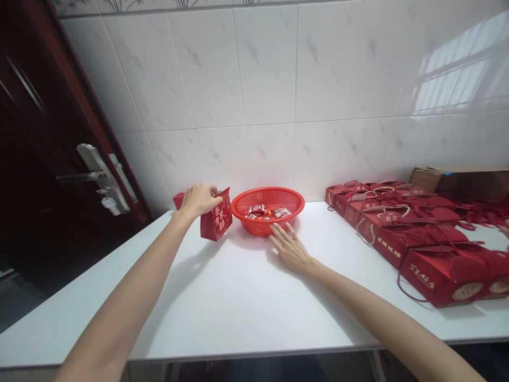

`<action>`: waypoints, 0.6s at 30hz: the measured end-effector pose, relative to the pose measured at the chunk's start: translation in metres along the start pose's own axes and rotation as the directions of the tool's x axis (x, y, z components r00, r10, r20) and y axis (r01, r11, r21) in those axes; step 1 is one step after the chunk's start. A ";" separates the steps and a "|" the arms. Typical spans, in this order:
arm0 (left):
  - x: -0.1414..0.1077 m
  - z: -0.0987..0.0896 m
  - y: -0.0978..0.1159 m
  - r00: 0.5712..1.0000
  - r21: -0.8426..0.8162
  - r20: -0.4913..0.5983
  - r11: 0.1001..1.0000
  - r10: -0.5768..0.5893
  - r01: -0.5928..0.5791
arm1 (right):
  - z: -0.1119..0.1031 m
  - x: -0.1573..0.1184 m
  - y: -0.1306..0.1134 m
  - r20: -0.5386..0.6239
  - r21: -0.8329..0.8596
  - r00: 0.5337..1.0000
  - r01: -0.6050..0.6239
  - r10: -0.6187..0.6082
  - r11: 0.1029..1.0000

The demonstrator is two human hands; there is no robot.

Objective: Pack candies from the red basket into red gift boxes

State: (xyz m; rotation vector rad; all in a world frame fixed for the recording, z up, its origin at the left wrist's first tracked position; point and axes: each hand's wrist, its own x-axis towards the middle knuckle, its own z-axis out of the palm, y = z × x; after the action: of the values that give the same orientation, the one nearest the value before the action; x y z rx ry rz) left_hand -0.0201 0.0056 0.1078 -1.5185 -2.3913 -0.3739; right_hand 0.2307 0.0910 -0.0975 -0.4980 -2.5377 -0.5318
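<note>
My left hand [200,199] is closed on the top edge of a small red gift box [217,218] with pale printed characters, just left of the basket. Part of the box is hidden behind my fingers. A red plastic basket [267,229] with perforated sides stands against the wall and has several small wrapped sweets [264,213] lying in it. My right hand [292,248] has its fingers spread at the basket's front right side. Nothing shows in it, and I cannot tell whether the fingertips touch the basket.
Behind my left hand sits another red box [180,200]. Rows of red gift boxes [397,233] with cord handles fill the right of the white table [238,307]. A cardboard box [457,180] stands behind them. Part of another person's hand [505,229] shows at the right edge.
</note>
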 end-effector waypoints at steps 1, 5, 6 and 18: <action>-0.007 -0.003 0.007 1.000 0.012 0.002 1.000 0.011 -0.011 | 0.000 0.000 -0.001 -0.002 0.006 1.000 -0.009 0.009 1.000; -0.041 -0.003 0.041 0.998 0.074 0.043 0.996 0.039 -0.043 | 0.000 0.001 -0.011 -0.065 0.040 0.995 -0.070 0.073 0.997; -0.050 0.000 0.050 0.995 0.073 0.076 0.995 0.063 -0.069 | 0.000 0.002 -0.014 -0.094 0.050 0.991 -0.086 0.090 0.995; -0.075 0.025 0.104 0.868 -0.558 0.282 0.806 0.408 -0.197 | -0.011 0.007 -0.039 -0.319 0.173 0.916 -0.196 0.243 0.965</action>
State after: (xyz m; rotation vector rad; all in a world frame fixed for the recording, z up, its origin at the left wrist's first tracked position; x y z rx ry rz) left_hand 0.1026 -0.0050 0.0638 -2.3946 -2.3629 -0.7425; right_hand 0.2117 0.0546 -0.0958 -0.5786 -2.1389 -0.3229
